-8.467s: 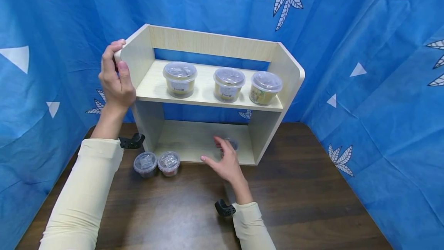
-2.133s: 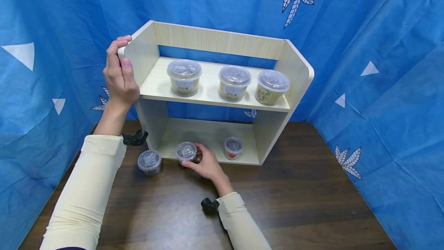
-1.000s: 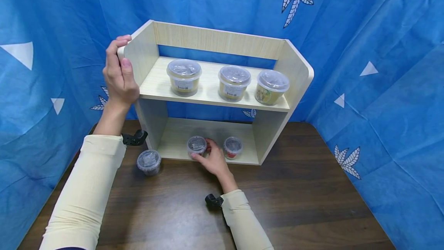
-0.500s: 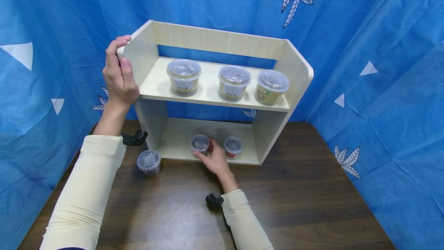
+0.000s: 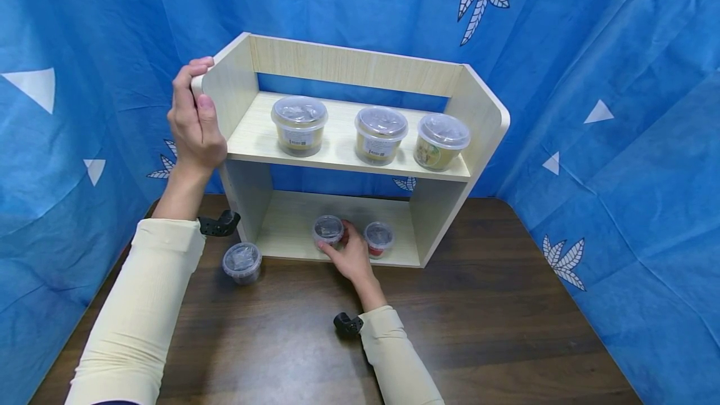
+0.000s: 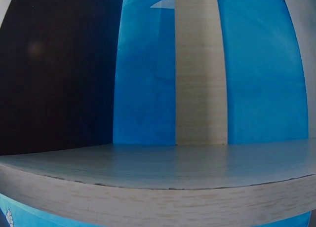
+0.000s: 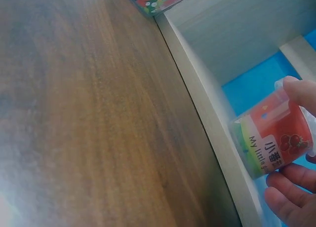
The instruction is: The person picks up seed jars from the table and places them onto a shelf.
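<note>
My left hand grips the upper front corner of the left side panel of a pale wooden two-tier shelf. In the right wrist view, my right hand holds a small clear-lidded plastic cup between thumb and fingers; its label is red and green with tomatoes on it. The head view places this cup on the lower board, left of centre, with my right hand along its right side. A second small cup stands just right of my hand. On the table, by the shelf's left front corner, sits a third.
Three larger lidded tubs, a left one, a middle one and a right one, stand on the upper board. The dark wooden table extends in front. Blue patterned curtain hangs behind and at both sides.
My right hand let go of the cup at lower right, took another from the table, and moved it rightward and back along the lower board. The left hand keeps its hold.
</note>
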`<state>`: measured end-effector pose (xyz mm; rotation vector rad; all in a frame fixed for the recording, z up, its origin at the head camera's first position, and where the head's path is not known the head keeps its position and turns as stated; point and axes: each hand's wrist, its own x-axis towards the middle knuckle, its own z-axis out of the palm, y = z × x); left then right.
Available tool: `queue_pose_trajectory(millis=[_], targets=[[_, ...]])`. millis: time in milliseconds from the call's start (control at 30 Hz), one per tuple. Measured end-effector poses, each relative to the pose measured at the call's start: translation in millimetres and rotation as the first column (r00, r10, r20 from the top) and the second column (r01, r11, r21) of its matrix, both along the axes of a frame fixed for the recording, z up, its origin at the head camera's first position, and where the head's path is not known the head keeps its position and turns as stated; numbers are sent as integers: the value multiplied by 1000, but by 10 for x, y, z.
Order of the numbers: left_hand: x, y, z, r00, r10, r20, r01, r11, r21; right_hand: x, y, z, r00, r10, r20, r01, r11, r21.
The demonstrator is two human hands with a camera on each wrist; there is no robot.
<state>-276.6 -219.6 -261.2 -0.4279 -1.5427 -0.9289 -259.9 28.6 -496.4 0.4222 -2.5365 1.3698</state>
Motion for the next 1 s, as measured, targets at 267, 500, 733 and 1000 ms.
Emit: queue_pose_trajectory(millis=[267,500,733,1000], targets=[[13,11,15,1000,-5,-4,5,1000,3,9,-5,-3,1000,-5,8,5,1000,-4],[13,14,8,1000,-10,-2,10,1000,0,30,-14,18,1000,-14,25,13,1000,12],[28,16,11,1000,-14,-1,14,1000,3,54,-23,72,999,11,48,-13,999,41],[14,-4,-3,1000,-9,7,9,1000,-7,75,-28,150,998,58,3,-58,995,79]])
